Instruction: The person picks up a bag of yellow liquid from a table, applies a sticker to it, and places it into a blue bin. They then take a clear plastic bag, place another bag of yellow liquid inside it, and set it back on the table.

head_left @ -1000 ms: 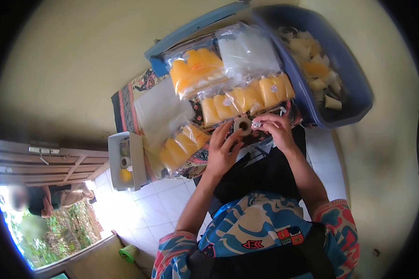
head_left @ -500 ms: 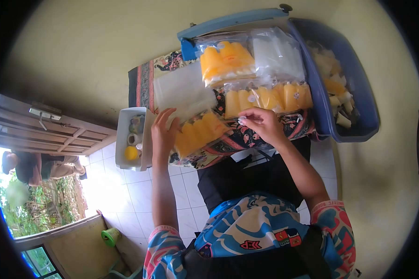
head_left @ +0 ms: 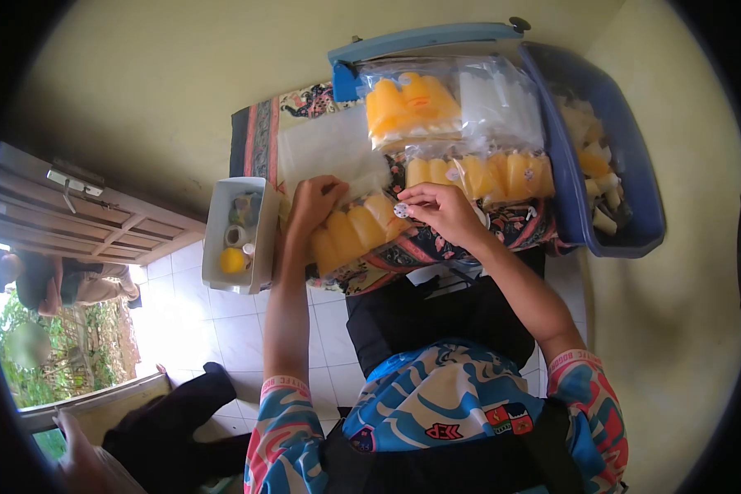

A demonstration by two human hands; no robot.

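Note:
A clear plastic bag (head_left: pixel 362 235) of yellow-orange cylindrical pieces lies on the patterned cloth in front of me. At its upper left edge rests my left hand (head_left: pixel 311 206), fingers bent together; what they grip, if anything, is hidden. My right hand (head_left: pixel 446 216) pinches a small round white sticker (head_left: pixel 401 210) with dark marks, just over the bag's right end. Beyond it lie more filled bags (head_left: pixel 477 174), one showing a similar round sticker. Flat clear plastic bags (head_left: pixel 325 144) are spread behind my left hand.
On the left stands a white box (head_left: pixel 263 239) with small items and a yellow lid. A blue tub (head_left: pixel 652 198) of scraps sits right. At the back are a blue sealer-like bar (head_left: pixel 428 37), an orange-filled bag (head_left: pixel 412 107) and a whitish bag (head_left: pixel 498 103). A person (head_left: pixel 66 284) is outside.
My left hand has bent its fingers and come in over the bag's upper edge. My right hand has moved left and lower with the sticker. Another person's hand and dark clothing appear lower left.

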